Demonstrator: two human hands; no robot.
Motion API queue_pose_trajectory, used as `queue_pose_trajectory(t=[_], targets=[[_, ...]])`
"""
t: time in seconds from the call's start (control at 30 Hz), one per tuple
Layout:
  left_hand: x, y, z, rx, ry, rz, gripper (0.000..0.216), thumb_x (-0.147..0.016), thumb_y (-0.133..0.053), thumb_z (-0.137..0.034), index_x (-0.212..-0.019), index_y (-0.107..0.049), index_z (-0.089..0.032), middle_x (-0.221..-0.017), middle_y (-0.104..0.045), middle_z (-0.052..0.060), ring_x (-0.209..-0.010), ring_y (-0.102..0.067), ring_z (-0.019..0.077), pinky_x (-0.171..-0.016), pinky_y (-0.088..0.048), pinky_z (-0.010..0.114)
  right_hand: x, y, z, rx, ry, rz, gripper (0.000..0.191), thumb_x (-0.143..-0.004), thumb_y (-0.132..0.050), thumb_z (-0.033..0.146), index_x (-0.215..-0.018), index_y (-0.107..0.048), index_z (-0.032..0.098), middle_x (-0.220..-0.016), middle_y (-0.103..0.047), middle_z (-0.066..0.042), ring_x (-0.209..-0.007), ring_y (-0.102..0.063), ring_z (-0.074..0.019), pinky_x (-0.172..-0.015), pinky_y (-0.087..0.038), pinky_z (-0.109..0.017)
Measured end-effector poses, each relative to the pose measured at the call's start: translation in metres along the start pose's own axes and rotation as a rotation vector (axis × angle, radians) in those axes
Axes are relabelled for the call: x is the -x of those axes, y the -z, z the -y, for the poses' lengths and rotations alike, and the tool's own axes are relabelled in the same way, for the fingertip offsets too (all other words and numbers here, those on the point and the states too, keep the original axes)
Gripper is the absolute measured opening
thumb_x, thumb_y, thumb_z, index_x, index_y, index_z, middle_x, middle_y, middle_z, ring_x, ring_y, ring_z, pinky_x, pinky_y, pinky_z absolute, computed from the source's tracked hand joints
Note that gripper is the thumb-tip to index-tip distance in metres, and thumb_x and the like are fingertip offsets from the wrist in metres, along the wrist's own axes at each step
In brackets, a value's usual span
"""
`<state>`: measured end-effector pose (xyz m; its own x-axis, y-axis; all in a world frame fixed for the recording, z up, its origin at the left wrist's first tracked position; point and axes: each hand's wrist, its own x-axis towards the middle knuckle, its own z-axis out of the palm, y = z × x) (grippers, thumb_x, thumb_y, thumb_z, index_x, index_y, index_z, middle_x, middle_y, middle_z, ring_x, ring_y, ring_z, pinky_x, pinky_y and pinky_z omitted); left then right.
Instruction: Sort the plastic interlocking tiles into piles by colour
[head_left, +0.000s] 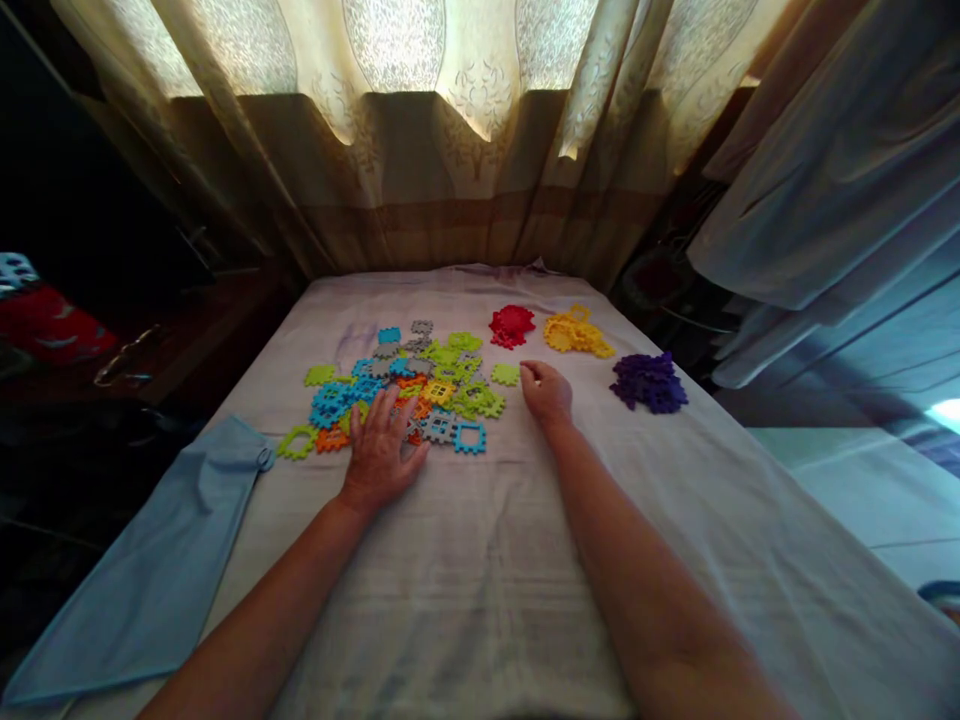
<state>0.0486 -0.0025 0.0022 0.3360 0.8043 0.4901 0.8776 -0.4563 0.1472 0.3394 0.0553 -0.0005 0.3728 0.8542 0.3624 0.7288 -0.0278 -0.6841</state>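
Observation:
My left hand (382, 450) lies with its fingers spread over the near side of a mixed pile of interlocking plastic tiles (405, 368) in blue, lime green, grey, orange and yellow. A blue frame tile (470, 437) and a grey window tile (439, 428) lie to the right of its fingers. My right hand (547, 393) is closed in a pinch at the right edge of a lime-green square tile (505, 374), just right of the pile. Its palm side is hidden.
Separate heaps of red tiles (512, 326), yellow tiles (576, 333) and dark purple tiles (649, 383) sit toward the right on the cloth-covered table (480, 570). A light-blue drawstring bag (165, 560) hangs over the left edge. Curtains (465, 190) rise behind.

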Motion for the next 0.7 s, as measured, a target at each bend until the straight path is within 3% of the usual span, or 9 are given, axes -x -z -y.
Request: queue_pose_trajectory(t=[0.13, 0.27, 0.47, 0.57, 0.7], targets=[[-0.036, -0.004, 0.016, 0.074, 0.014, -0.116, 0.044, -0.093, -0.048, -0.041, -0.132, -0.059, -0.024, -0.143, -0.058, 0.011, -0.14, -0.046, 0.0303, -0.121, -0.018, 0.057, -0.017, 0.003, -0.03, -0.03, -0.116, -0.018, 0.033, -0.086, -0.05, 0.03, -0.103, -0.075, 0.017, -0.102, -0.077, -0.011, -0.087, -0.069, -0.0231, -0.084, -0.054, -0.037], [-0.061, -0.006, 0.05, 0.216, 0.196, -0.271, 0.042, -0.093, -0.046, -0.044, -0.121, -0.064, -0.019, -0.126, -0.069, 0.013, -0.122, -0.062, 0.0275, -0.11, -0.043, 0.048, -0.014, -0.002, -0.034, -0.007, 0.032, 0.021, 0.032, -0.082, -0.057, 0.032, -0.105, -0.074, 0.02, -0.11, -0.075, -0.009, -0.1, -0.067, -0.0242, -0.093, -0.052, -0.04], [-0.058, -0.004, 0.073, 0.557, 0.553, -0.356, 0.037, -0.091, -0.05, -0.048, -0.106, -0.067, -0.019, -0.104, -0.074, 0.007, -0.093, -0.073, 0.0215, -0.086, -0.058, 0.036, -0.008, -0.002, -0.017, 0.182, 0.173, 0.156, 0.04, -0.079, -0.067, 0.032, -0.117, -0.07, 0.022, -0.128, -0.068, -0.011, -0.12, -0.058, -0.0289, -0.102, -0.044, -0.049], [-0.058, -0.005, 0.074, 0.69, 0.627, -0.406, 0.036, -0.089, -0.053, -0.049, -0.103, -0.067, -0.019, -0.102, -0.074, 0.006, -0.089, -0.073, 0.0196, -0.086, -0.059, 0.035, -0.007, 0.0, -0.014, 0.217, 0.18, 0.187, 0.038, -0.081, -0.067, 0.032, -0.117, -0.069, 0.022, -0.124, -0.07, -0.011, -0.117, -0.06, -0.0283, -0.1, -0.044, -0.046], [-0.059, -0.009, 0.076, 0.717, 0.65, -0.405, 0.036, -0.087, -0.057, -0.049, -0.102, -0.068, -0.019, -0.099, -0.074, 0.005, -0.085, -0.073, 0.0185, -0.086, -0.059, 0.035, -0.009, 0.0, -0.019, 0.189, 0.155, 0.129, 0.035, -0.081, -0.065, 0.032, -0.114, -0.069, 0.021, -0.119, -0.071, -0.011, -0.112, -0.062, -0.0273, -0.097, -0.045, -0.043]])
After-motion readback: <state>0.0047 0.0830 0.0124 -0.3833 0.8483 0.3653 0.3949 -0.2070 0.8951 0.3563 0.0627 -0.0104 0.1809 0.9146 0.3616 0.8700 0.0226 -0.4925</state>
